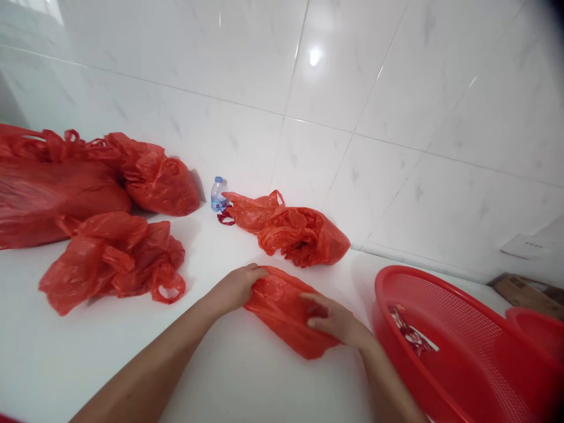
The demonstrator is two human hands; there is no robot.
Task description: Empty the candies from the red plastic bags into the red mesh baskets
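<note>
1. Two hands on one flattened red plastic bag [286, 311], lying on white counter [229, 376] near front edge.
2. L hand [233, 288]: fingers closed on bag's left end.
3. R hand [337, 322]: fingers curled, pressing bag's right part.
4. Red mesh plastic basket [445, 329] just right of R hand.

My hands [238, 288] [337, 323] feel a thin, crinkled red plastic bag [286, 314]; at three o'clock, a glossy red plastic mesh basket [462, 346].
</note>
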